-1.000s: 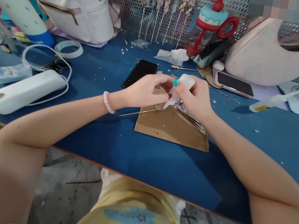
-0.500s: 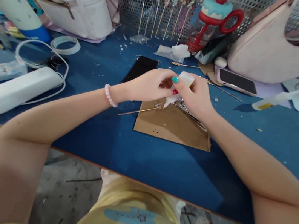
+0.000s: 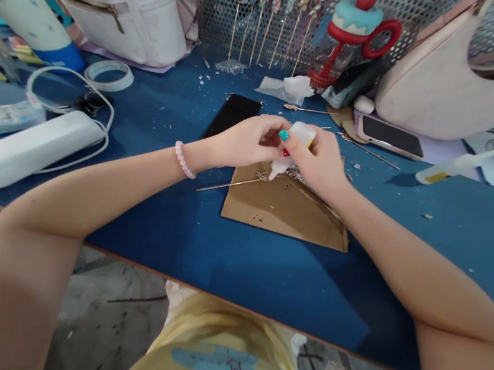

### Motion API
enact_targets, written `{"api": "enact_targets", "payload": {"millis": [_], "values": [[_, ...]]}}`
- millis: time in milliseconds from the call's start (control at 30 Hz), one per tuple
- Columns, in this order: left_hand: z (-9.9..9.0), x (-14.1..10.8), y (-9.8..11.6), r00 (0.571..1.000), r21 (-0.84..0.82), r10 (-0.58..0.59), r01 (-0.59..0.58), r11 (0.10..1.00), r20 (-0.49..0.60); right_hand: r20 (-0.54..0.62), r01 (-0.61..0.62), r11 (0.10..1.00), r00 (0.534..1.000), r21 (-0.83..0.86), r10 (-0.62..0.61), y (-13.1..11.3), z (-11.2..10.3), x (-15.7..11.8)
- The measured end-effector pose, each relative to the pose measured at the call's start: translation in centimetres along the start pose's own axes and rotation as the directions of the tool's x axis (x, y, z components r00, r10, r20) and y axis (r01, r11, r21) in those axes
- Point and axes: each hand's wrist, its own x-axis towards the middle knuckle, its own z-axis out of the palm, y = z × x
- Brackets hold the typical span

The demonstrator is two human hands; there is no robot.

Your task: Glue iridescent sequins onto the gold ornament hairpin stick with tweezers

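Between both hands a small white glue bottle (image 3: 303,132) is tilted with its nozzle pointing down. My right hand (image 3: 324,163) is closed round its body, the thumb with the teal nail pressing on it. From the other side my left hand (image 3: 245,140) is closed, thumb and fingertips against the bottle; its far fingers are partly hidden. Just by the nozzle tip is the ornamented end of a thin metal hairpin stick (image 3: 230,186); I cannot tell whether they touch. The stick lies across the left edge of a brown cardboard piece (image 3: 286,217). Shiny small pieces (image 3: 295,173) show partly beneath my right hand.
A dark phone (image 3: 235,113) lies behind my left hand. Left are a white power bank (image 3: 36,143) with cable and a tape roll (image 3: 110,75). Right stand another glue bottle (image 3: 458,167) and a phone (image 3: 392,137). Several decorated sticks (image 3: 269,31) stand at the back, between bags.
Both hands and the glue bottle have shifted very slightly left and down. The grip stays the same, and the hairpin stick lies where it was.
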Motion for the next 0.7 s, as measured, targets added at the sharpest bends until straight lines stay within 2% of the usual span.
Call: {"api": "enact_targets", "payload": {"millis": [400, 700], "values": [[-0.23, -0.08, -0.08, 0.999, 0.012, -0.017, 0.018, 1.0, -0.029, 0.008, -0.001, 1.0, 1.0, 0.013, 0.001, -0.59, -0.02, 0.11], [-0.01, -0.12, -0.42, 0.999, 0.008, 0.018, -0.017, 1.0, -0.042, -0.006, -0.001, 1.0, 1.0, 0.02, 0.002, -0.34, 0.3, 0.16]]}}
